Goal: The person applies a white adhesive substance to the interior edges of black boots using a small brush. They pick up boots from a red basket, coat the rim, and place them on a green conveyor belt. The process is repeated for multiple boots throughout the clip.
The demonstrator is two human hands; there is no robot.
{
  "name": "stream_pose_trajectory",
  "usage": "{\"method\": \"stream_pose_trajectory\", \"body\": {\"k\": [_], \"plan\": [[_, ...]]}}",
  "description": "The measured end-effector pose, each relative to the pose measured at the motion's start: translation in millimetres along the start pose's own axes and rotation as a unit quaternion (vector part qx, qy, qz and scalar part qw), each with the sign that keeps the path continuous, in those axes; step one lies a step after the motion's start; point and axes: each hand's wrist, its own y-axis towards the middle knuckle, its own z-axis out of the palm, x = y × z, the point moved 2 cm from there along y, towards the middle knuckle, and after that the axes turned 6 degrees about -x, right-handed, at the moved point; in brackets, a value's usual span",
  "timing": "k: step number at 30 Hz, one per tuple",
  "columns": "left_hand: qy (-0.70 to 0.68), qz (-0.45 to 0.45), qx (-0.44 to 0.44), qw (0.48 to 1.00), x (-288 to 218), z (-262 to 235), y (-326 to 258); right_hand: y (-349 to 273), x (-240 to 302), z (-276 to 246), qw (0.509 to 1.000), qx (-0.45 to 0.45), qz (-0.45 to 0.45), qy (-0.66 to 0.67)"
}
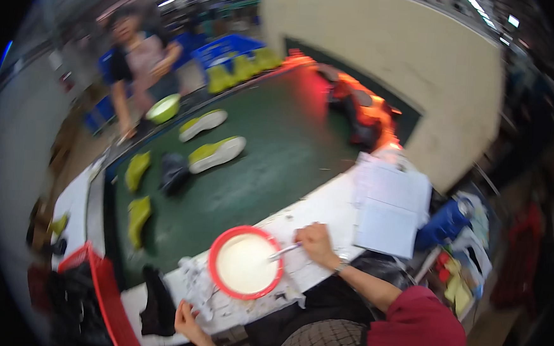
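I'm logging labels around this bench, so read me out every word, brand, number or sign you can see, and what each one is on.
No text can be read in this picture.
Papers on the right: any writing is too small and blurred to read.
Blue cylinder beside them: any label is too blurred to read.
Red-rimmed bowl: no lettering can be made out.

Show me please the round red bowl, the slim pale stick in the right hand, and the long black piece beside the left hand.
Round red bowl point(223, 239): head view, on its rim.
Slim pale stick point(285, 251): head view, middle of visible shaft.
Long black piece point(158, 302): head view, near its middle.
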Motion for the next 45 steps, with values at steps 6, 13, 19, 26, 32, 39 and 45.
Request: {"method": "stream_pose_trajectory", "body": {"k": [6, 13, 19, 26, 32, 39, 45], "plan": [[-0.032, -0.02, -0.007, 0.999, -42.9, 13.8, -15.7, 0.7, 9.9, 3.9, 0.999, -0.025, 0.022, -0.024], [-0.072, -0.006, 0.024, 0.997, -46.4, 36.9, -13.3, -2.1, 12.8, -7.0, 0.999, -0.024, 0.029, -0.034], [-0.082, -0.006, 0.005, 0.997, -57.1, 26.2, -14.2, 4.0, 10.3, 16.1, 0.998, -0.043, -0.042, -0.024], [-0.098, 0.018, 0.197, 0.975, -62.3, 33.2, -57.3, -6.6, 2.7, 6.8, 0.993, -0.073, -0.09, 0.012], [0.079, 0.247, 0.12, 0.958, -135.5, -13.3, -13.6, 11.4, -11.3, -44.4, 0.984, 0.033, 0.158, 0.071], [0.432, 0.198, 0.193, 0.858, -90.8, -57.3, 120.3, 51.8, 102.5, -68.3, 0.993, 0.112, 0.005, -0.035], [0.471, 0.209, 0.207, 0.831, -73.5, -37.6, 138.1, 49.8, 113.2, -48.5, 0.979, 0.16, -0.064, -0.111]]}}
